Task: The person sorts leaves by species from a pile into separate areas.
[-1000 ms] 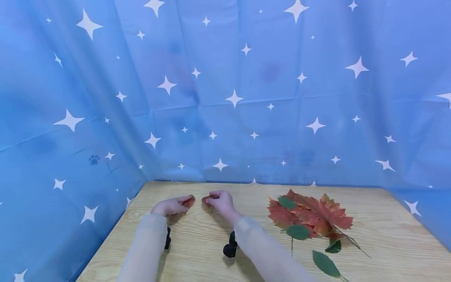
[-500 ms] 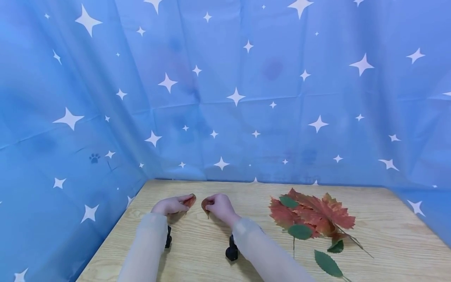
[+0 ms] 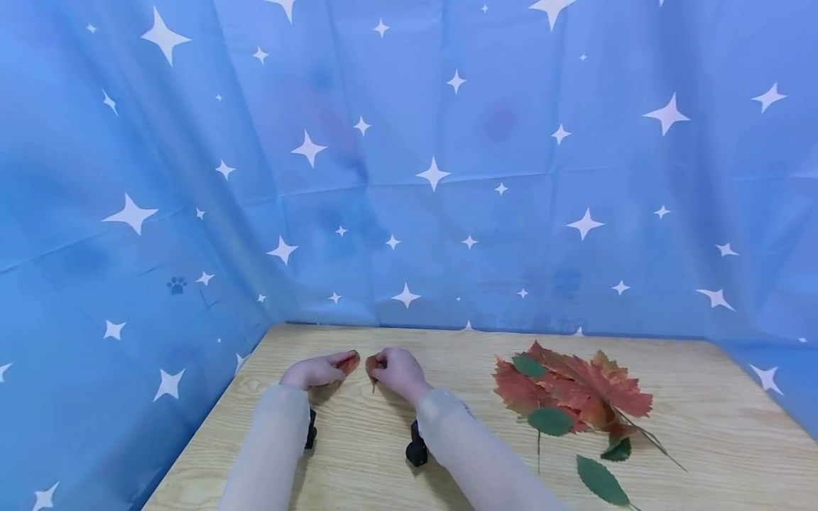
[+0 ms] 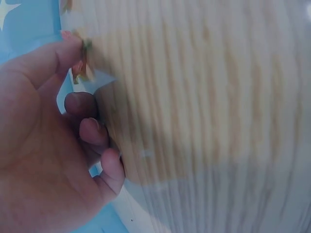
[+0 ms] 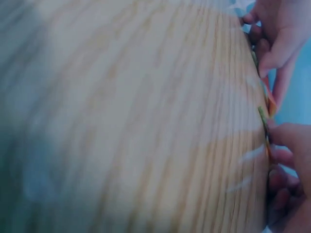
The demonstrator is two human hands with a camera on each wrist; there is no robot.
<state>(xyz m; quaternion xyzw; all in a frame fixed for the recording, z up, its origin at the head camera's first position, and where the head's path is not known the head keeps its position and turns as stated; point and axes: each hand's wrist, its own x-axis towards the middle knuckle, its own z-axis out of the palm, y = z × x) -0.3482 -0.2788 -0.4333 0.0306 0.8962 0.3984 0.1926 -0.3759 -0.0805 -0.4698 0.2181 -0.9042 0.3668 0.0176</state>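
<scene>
Near the far left part of the table, my left hand (image 3: 322, 370) pinches a small reddish leaf (image 3: 348, 364) between thumb and fingers. Facing it a short gap away, my right hand (image 3: 400, 372) pinches another small reddish-brown leaf (image 3: 371, 367), whose thin tip points down. In the left wrist view, the other fingers of the left hand (image 4: 48, 145) curl loosely near the wood, and the leaf (image 4: 79, 69) shows orange and green. Both hands appear in the right wrist view, the right hand (image 5: 294, 165) at the lower edge of the picture; its leaf is mostly hidden.
On the right of the wooden table (image 3: 358, 461) lies a pile of red maple-like leaves (image 3: 578, 387) with stems. Green leaves (image 3: 551, 421) lie on and beside it, one (image 3: 602, 480) closer to the front. A blue star-patterned curtain (image 3: 409, 213) hangs behind and at the left.
My right hand has turned the leaf it pinches, so it now shows narrower with its tip downward. The left hand keeps its leaf. The head view has shifted slightly.
</scene>
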